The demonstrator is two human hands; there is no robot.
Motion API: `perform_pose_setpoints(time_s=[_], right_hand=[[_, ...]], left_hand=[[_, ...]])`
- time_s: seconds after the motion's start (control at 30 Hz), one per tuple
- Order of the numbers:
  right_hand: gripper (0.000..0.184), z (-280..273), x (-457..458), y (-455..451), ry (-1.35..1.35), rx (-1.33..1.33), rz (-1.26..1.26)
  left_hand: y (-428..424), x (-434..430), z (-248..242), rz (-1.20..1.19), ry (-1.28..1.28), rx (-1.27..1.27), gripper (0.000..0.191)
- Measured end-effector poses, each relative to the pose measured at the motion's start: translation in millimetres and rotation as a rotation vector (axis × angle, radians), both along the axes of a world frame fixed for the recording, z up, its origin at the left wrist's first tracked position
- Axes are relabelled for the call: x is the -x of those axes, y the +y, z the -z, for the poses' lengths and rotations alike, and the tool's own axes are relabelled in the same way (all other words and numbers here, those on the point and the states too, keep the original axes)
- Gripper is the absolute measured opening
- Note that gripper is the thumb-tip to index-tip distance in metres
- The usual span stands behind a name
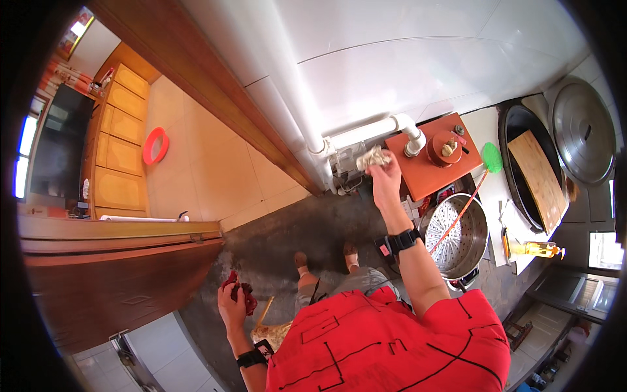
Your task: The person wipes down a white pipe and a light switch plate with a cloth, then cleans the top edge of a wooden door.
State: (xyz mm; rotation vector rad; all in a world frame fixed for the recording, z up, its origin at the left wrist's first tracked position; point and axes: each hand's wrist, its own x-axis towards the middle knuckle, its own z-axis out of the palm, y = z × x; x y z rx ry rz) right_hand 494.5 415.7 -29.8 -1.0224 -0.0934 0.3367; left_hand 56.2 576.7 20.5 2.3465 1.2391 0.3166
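Note:
My right hand [384, 174] is raised near the white wall pipe, its fingers closed on a crumpled whitish cloth or wad [373, 158]. Low on the left, my left hand [232, 305] grips a dark red crumpled cloth [245, 293]. Just right of the raised hand is a reddish-brown board [426, 171], bearing a round reddish container [443, 148] with a small pale lump on top. A large perforated metal steamer pot [458, 237] stands near my right forearm, and a green fly swatter [492, 158] lies with its red handle across it.
A black wok [509, 122] holds a wooden board [539, 181]; a big metal lid [583, 132] leans beside it. A bottle of yellow liquid [539, 249] stands on the counter. White pipes [362, 134] run along the wall. Beyond the doorway, a red basin [156, 146] sits on the floor.

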Motion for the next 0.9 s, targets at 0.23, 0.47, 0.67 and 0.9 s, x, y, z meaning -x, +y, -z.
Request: perform_pose_setpoints(time_s=[0.23, 0.47, 0.67, 0.9], right_hand=[[0.022, 59, 53, -1, 0.258, 0.188, 0.008], [0.018, 90, -11, 43, -0.188, 0.678, 0.278], [0.027, 77, -54, 76, -0.298, 1.285, 0.402], [0.012, 98, -15, 99, -0.570, 1.355, 0.255]], left_hand=[[45, 16, 18, 0.081, 0.053, 0.071, 0.021], [100, 47, 26, 0.163, 0.097, 0.129, 0.021], [145, 76, 37, 0.225, 0.183, 0.136, 0.021], [180, 81, 42, 0.343, 0.161, 0.115, 0.021]])
